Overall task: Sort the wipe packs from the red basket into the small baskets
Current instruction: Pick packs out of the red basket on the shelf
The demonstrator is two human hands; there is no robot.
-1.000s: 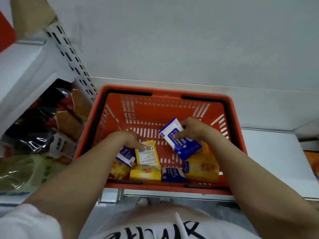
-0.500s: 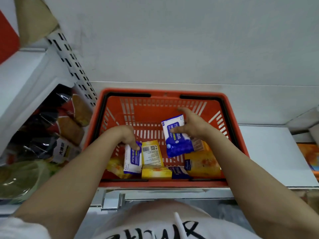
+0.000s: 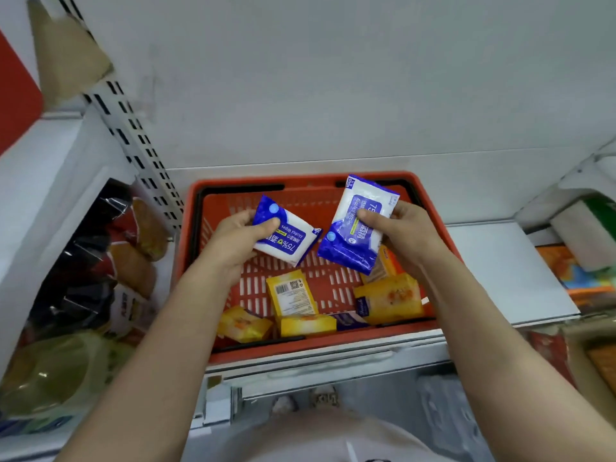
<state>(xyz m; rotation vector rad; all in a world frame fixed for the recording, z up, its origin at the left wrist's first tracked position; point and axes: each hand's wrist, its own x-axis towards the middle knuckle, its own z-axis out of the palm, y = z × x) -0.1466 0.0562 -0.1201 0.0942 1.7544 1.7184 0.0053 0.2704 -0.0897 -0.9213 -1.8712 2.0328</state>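
The red basket [image 3: 196, 235] sits on a white shelf straight ahead. My left hand [image 3: 233, 241] grips a blue-and-white alcohol wipe pack [image 3: 286, 240] above the basket's left half. My right hand [image 3: 403, 233] holds a second, larger blue-and-white wipe pack [image 3: 350, 248] above the right half. Both packs are lifted clear of the basket floor. Several yellow wipe packs [image 3: 293, 295] lie on the floor near the front wall, and a small blue pack [image 3: 350, 320] lies among them. No small baskets are in view.
Bagged snacks [image 3: 130, 261] fill the shelf to the left, beside a slotted white upright [image 3: 133, 138]. A bare white shelf surface [image 3: 506, 271] lies right of the basket, with colourful packaged goods [image 3: 580, 275] beyond it. A white wall rises behind.
Both hands have risen out of the basket, each lifting a blue wipe pack. The left hand picked its pack up from the floor beside the yellow ones.
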